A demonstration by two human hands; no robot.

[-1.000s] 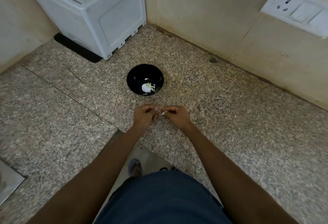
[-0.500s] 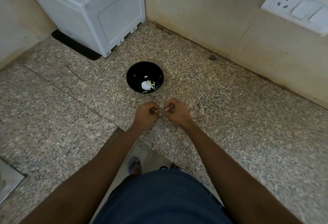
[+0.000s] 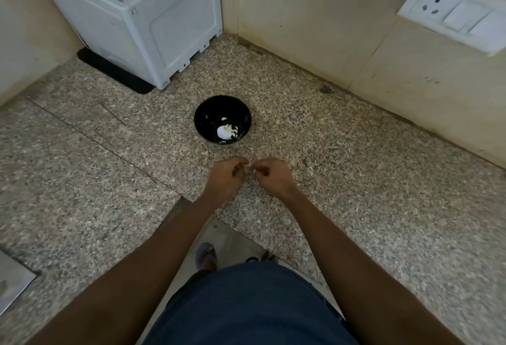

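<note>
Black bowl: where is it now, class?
Head view, centre: black bowl sits on the counter just beyond the left hand and right hand pinching a pale piece.

Corner of a kitchen-ish spot: a white boxy appliance (image 3: 142,16) sits at the back on a black mat (image 3: 115,73) that sticks out at its front. Everything rests on a speckled granite counter (image 3: 356,180), with a thin seam (image 3: 109,147) cutting across in front of the appliance. Beige tiled walls (image 3: 301,16) close in behind it and to its right (a bit grubby along the bottom edge). Well off to the appliance's right, a white socket-and-switch plate (image 3: 460,13) sits on the wall. Light's flat and dimmish.
</note>
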